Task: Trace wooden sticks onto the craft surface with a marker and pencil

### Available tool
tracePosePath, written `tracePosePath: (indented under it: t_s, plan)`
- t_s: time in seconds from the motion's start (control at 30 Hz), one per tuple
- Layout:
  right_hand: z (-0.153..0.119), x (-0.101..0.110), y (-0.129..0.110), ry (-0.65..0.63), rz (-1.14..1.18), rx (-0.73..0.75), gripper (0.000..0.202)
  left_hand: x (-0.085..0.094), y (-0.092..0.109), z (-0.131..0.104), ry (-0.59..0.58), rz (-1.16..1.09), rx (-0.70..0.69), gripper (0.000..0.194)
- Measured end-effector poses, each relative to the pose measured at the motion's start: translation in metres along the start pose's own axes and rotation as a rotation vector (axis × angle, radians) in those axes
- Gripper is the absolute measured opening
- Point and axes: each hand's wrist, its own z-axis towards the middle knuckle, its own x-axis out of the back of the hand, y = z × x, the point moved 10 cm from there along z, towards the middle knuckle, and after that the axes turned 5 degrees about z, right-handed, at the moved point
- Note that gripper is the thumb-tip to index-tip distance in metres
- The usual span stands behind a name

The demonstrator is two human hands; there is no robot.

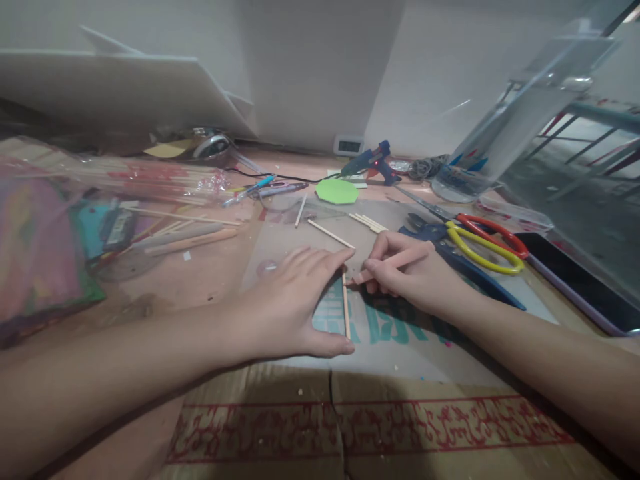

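Observation:
A thin wooden stick (346, 307) lies upright in the view on a clear plastic sheet (367, 363) with teal print. My left hand (295, 300) spans it, the thumb at its near end and the index finger at its far end, pinning it down. My right hand (400, 270) pinches a pinkish pen (407, 256), its tip touching or very near the stick's side. Just beyond the fingertips lies a second stick (330, 233), slanted. Several short cut sticks (369, 223) lie together behind my right hand.
Red-and-yellow-handled scissors (485, 247), blue-handled pliers (480, 277) and a phone (580, 280) lie at right. A glue gun (373, 163), green paper octagon (337, 191) and tall clear container (510, 127) stand behind. Bagged sticks (150, 175) and a craft knife (190, 240) are left.

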Motion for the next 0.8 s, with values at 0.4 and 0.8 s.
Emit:
tracePosePath:
  t_s: [0.4,0.8]
  plan:
    - [0.004,0.0047,0.0027,0.071,-0.041,-0.047,0.022,-0.0023,-0.0058,0.0003,-0.013,-0.023,0.052,0.11]
    - [0.0037,0.0015,0.0022,0.023,-0.024,-0.041,0.022,-0.0008,-0.003,0.0005,-0.008,-0.003,0.023,0.11]
